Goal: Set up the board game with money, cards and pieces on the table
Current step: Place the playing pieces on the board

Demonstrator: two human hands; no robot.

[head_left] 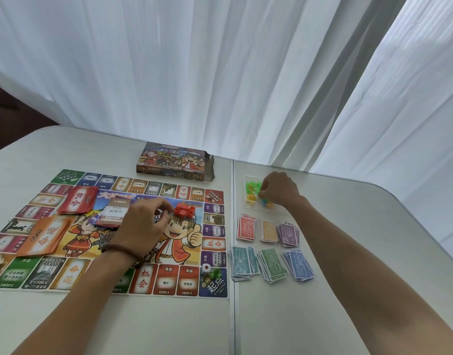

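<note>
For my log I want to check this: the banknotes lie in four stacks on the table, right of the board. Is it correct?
Not four: the head view shows the banknotes in six stacks, on the table, right of the board.

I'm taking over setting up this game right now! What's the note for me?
Left hand: curled fingers at the red plastic cubes on the paper game board; grip unclear.
Right hand: in the clear packet of small coloured pieces; grip unclear.
Done: six paper money piles beside the board, red card deck and orange card deck on it, white die near its start corner.
Left: sort out the packet's pieces.
</note>
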